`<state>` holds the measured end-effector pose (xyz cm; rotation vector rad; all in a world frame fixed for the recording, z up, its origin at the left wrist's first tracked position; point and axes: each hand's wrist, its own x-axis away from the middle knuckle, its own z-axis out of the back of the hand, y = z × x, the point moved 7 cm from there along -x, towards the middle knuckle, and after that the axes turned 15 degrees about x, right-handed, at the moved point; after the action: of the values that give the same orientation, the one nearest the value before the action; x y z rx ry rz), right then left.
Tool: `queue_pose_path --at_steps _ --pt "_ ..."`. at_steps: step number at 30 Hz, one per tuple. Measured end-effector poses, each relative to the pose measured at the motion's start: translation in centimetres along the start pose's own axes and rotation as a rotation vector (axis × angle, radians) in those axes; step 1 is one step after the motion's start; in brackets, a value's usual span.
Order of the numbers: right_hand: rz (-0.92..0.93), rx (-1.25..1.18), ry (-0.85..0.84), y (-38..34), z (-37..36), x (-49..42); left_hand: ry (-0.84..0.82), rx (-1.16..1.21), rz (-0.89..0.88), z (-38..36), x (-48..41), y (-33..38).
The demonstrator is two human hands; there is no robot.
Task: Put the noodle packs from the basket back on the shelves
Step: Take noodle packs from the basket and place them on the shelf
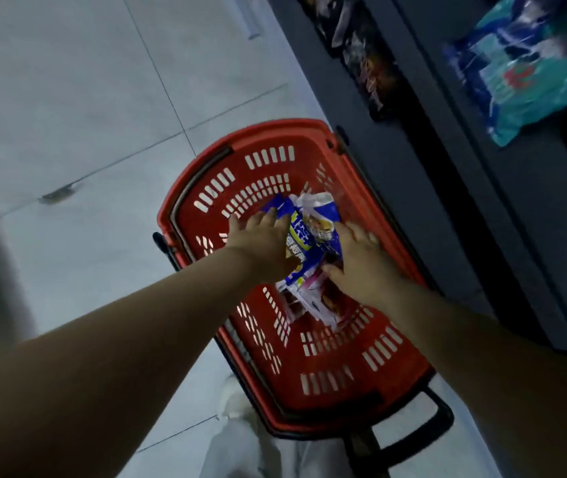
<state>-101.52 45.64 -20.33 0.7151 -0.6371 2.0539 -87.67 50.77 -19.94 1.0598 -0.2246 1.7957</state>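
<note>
both hands on a glossy blue pack in the red basket

the red plastic basket, its walls pierced with rows of slots, stands on pale floor tiles just beside dark grey shelves. inside it lies a crinkled, shiny blue noodle pack, partly over a pink-and-white pack. the left hand rests on the blue noodle pack's left edge, fingers nearly straight and slightly spread. the right hand lies flat against its right edge, thumb out sideways. a glossy teal pack sits on a shelf.
</note>
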Motion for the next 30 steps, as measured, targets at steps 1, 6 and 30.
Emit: queue_pose_path --at_steps 1,6,30 --pt "-0.022 -0.033 -0.004 0.4 -1.3 -1.6 -0.013 0.056 0.025 -1.4 -1.5 -0.5" --pt "-0.151 -0.195 0.082 1.4 -5.6 -7.6 0.016 0.631 0.162 -7.0 -7.2 -1.8" --pt "-0.316 -0.824 0.148 -0.4 -8.8 -6.5 0.272 1.780 0.404 -10.6 -4.2 -6.6"
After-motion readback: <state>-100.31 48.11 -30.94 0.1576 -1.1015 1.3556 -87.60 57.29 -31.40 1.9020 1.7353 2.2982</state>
